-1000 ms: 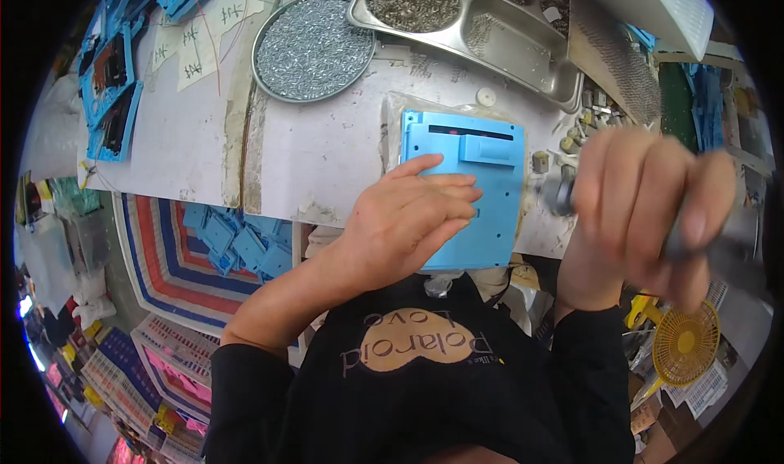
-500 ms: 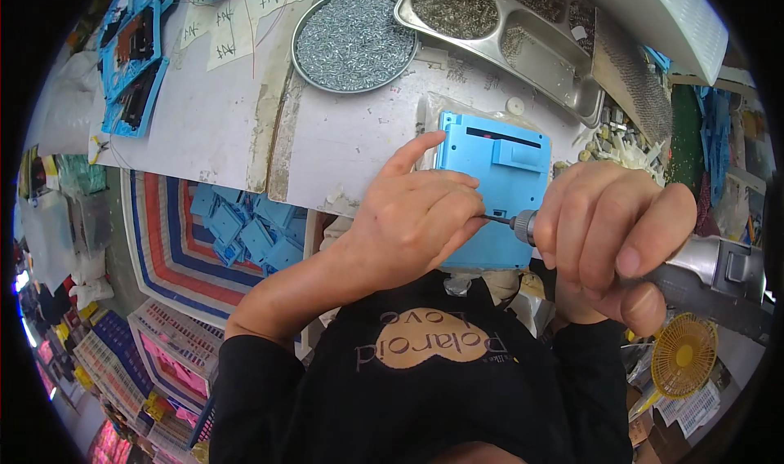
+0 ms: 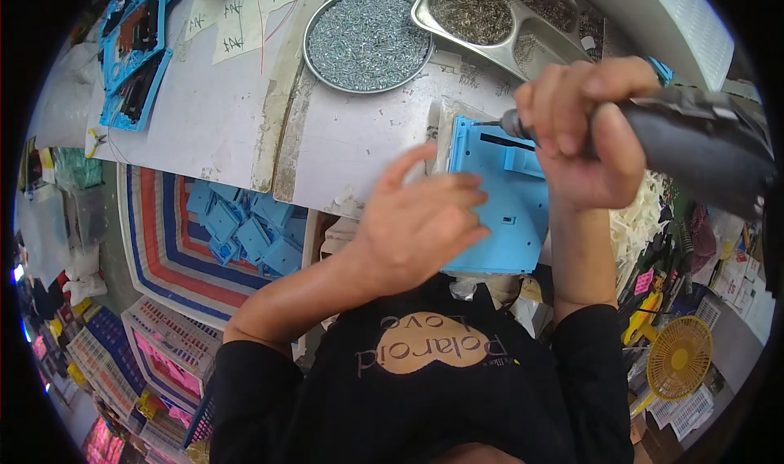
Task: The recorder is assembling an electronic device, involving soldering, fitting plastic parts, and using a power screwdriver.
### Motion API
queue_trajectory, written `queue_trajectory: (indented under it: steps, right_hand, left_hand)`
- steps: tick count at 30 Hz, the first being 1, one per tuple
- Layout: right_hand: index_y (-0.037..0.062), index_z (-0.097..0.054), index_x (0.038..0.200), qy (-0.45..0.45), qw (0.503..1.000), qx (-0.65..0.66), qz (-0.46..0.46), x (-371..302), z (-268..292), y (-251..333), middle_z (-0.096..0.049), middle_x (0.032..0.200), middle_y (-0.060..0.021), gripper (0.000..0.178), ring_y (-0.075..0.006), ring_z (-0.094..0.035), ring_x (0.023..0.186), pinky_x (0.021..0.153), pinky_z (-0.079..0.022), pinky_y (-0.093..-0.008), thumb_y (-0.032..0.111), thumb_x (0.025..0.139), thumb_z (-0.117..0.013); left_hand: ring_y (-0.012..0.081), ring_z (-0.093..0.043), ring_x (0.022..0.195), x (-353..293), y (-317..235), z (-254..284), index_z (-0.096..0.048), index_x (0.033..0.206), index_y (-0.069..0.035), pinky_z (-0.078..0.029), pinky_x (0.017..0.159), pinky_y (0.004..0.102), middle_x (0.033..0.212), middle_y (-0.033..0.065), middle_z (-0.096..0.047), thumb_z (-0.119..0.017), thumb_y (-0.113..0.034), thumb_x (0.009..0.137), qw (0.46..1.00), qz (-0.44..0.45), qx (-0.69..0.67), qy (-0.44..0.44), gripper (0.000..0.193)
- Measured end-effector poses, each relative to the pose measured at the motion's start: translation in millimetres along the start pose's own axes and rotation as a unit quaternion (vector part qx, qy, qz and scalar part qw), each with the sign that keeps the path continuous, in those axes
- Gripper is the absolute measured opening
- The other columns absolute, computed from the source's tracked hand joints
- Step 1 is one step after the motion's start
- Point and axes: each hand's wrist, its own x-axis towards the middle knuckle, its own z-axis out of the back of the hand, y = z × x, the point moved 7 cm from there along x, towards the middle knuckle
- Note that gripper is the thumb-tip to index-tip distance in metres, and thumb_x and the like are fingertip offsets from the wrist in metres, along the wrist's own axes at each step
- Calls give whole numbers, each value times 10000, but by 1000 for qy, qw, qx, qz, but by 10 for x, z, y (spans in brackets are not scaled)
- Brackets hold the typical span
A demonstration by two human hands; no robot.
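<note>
A flat blue plastic housing (image 3: 523, 219) with a dark slot and small holes lies on the work table before me. In my right hand (image 3: 584, 129) is a dark electric screwdriver (image 3: 686, 142), its bit pointing left. The bit's tip is at the housing's far left corner; whether it touches a screw there is too small to tell. My left hand (image 3: 420, 223), slightly blurred, is over the housing's left side, fingers apart with nothing seen in them. Its fingertips overlap the housing, and I cannot tell whether they touch it.
Behind the housing are a round dish (image 3: 369, 41) of silver screws and a compartmented metal tray (image 3: 523, 44) of small metal parts. A striped bag (image 3: 151, 244) at left holds several blue plastic pieces (image 3: 245, 227). A yellow fan (image 3: 679, 358) stands at lower right.
My right hand has swung the screwdriver away from me, from the housing's middle to its far left corner. My left hand has come off the bit, its fingers spreading.
</note>
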Motion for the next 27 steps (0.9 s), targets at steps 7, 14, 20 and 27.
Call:
queue_trajectory:
  steps: [7, 14, 20, 27]
  right_hand:
    - [57, -498, 1013, -27, 999, -21, -33, -10, -53, -177, -464, 646, -13, 123, -127, -443, 573, 638, -428, -330, 167, 966, -526]
    - [72, -432, 849, 19, 976, -207, -60, -38, -75, -313, -473, 585, -36, 247, -122, -431, 507, 532, -402, -315, 155, 956, -639]
    - [80, -434, 842, 35, 996, -60, -56, 76, -198, -110, -476, 554, -18, 236, -123, -436, 487, 494, -384, -299, 155, 942, -635]
    - [77, -460, 892, 54, 982, -169, -65, -161, -258, -189, -494, 580, -25, 247, -118, -464, 507, 517, -397, -294, 188, 936, -675]
  left_hand:
    - [186, -713, 1013, -177, 66, -226, -624, 808, -90, -379, 1075, 465, 970, 24, -737, -814, -134, 770, 1000, 3, 7, 4, 199]
    - [171, -710, 1060, -220, 41, -226, -566, 761, -110, -400, 962, 420, 1071, 17, -745, -794, -147, 782, 999, -11, 37, 6, 232]
    - [169, -712, 1054, -248, 52, -227, -555, 798, -106, -377, 869, 385, 1092, 21, -742, -789, -136, 779, 999, -15, 41, -8, 237]
    - [153, -707, 1060, -264, 38, -184, -556, 860, -109, -383, 820, 359, 1060, 9, -731, -795, -128, 789, 1000, 6, 29, -7, 250]
